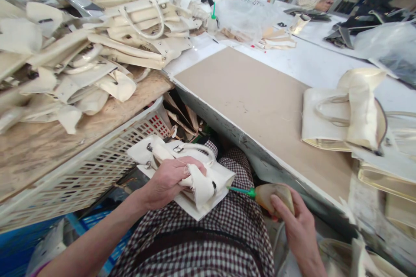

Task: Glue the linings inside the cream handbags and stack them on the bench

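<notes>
A cream handbag piece (208, 190) with a looped handle and small dark metal fittings lies across my lap. My left hand (172, 179) is closed on it, its fingers over a folded flap with a frayed edge. In my right hand (297, 214) is a squeeze glue bottle (271, 197), brownish and tilted sideways, with a long green nozzle. The nozzle's tip is at the right edge of the handbag piece; whether it touches cannot be made out. The fingertips under the bottle are partly hidden.
A heap of cream bag parts (130, 30) covers the wooden table (143, 95) at left. Below stands a white plastic basket (107, 160). A brown board (240, 95) lies on the right-hand table, with a cream handbag (328, 112) at its far end. A co-worker's hand (323, 5) shows behind.
</notes>
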Demonstrator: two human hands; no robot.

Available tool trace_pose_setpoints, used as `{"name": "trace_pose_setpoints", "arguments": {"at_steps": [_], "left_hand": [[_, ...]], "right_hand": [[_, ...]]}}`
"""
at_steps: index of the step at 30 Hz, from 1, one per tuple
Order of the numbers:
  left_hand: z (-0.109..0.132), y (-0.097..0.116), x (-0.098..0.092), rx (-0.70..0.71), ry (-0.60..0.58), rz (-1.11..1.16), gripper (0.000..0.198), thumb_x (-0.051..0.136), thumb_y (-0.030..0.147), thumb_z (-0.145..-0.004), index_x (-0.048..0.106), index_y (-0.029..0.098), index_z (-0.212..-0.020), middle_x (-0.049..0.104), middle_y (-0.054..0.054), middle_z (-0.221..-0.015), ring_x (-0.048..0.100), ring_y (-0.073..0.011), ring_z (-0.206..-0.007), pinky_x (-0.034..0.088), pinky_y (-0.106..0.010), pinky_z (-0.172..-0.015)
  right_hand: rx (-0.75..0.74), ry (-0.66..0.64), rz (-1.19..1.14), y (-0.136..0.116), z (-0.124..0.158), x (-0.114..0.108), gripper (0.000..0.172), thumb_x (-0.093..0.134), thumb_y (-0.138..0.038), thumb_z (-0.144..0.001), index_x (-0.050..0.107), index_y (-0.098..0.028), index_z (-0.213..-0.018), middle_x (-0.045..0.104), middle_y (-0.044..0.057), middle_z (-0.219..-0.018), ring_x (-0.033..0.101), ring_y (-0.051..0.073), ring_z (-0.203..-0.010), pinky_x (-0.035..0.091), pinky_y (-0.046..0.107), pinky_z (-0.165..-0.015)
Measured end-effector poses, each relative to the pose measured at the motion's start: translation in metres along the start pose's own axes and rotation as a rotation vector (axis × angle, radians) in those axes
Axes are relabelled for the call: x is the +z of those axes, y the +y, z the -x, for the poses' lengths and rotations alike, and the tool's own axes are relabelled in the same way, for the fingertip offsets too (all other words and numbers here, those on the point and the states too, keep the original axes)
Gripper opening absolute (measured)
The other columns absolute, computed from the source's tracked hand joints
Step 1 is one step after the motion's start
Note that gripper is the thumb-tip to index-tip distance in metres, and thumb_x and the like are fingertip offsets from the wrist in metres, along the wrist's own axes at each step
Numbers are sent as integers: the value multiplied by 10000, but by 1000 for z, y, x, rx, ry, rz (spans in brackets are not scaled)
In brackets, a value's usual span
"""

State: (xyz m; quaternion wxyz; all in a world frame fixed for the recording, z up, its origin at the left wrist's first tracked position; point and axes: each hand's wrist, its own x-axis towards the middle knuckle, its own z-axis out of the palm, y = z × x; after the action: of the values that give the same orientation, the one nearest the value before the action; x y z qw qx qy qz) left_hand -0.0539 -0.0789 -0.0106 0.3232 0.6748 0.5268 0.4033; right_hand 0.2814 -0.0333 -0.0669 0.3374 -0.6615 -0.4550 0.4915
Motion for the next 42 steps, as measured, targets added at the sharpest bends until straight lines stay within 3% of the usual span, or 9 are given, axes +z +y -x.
{"name": "trace_pose_setpoints", "arguments": {"at_steps": [8, 15, 21, 26, 30, 35, 42], "left_hand": [[18, -16, 7, 6, 1, 46, 219, 521, 264, -997, 717, 168, -986, 777, -105, -981, 738, -211, -908, 592, -309, -865], [13, -5, 3, 143, 7, -47, 219, 509, 171, -986, 724, 147, -954, 778, -111, -956, 743, -190, -894, 592, -270, -848], [10, -2, 4, 178, 11, -60, 239, 499, 172, -993, 730, 139, -942, 780, -127, -945, 748, -193, -887, 598, -270, -834], [11, -4, 4, 146, 12, -39, 247, 493, 184, -1000, 732, 138, -954, 780, -128, -949, 747, -194, -888, 596, -270, -834], [10, -4, 4, 146, 4, -35, 240, 508, 207, -1005, 732, 143, -947, 778, -115, -943, 742, -187, -881, 593, -264, -835], [10, -5, 4, 131, 11, -29, 225, 528, 211, -999, 732, 145, -935, 779, -110, -943, 740, -184, -868, 595, -262, -833], [11, -8, 5, 100, 4, -20, 226, 510, 183, -991, 733, 154, -963, 780, -106, -956, 740, -187, -889, 592, -271, -848]], "right_hand": [[3, 9, 1, 6, 4, 2, 610, 828, -586, -685, 681, -151, -1086, 728, 72, -876, 628, 215, -671, 515, 261, -484], [58, -56, -92, 5, 20, 4, 531, 840, -532, -701, 701, -170, -1064, 713, 45, -848, 608, 204, -663, 485, 252, -484], [82, -64, -91, 6, 39, 6, 535, 829, -542, -718, 723, -160, -1077, 753, 87, -965, 663, 268, -848, 542, 307, -681], [135, -86, -164, 1, 54, 11, 549, 809, -544, -749, 698, -180, -1145, 748, 76, -998, 664, 257, -844, 540, 300, -676], [88, -48, -78, 2, 46, 7, 549, 819, -552, -722, 713, -166, -1097, 761, 89, -1004, 678, 277, -861, 547, 320, -698], [43, 36, 28, 8, 26, 0, 585, 813, -570, -716, 686, -166, -1120, 762, 70, -935, 669, 246, -728, 529, 306, -585], [22, 91, 48, -8, 36, 10, 561, 784, -594, -723, 684, -176, -1085, 756, 57, -909, 672, 245, -746, 529, 290, -578]]}}
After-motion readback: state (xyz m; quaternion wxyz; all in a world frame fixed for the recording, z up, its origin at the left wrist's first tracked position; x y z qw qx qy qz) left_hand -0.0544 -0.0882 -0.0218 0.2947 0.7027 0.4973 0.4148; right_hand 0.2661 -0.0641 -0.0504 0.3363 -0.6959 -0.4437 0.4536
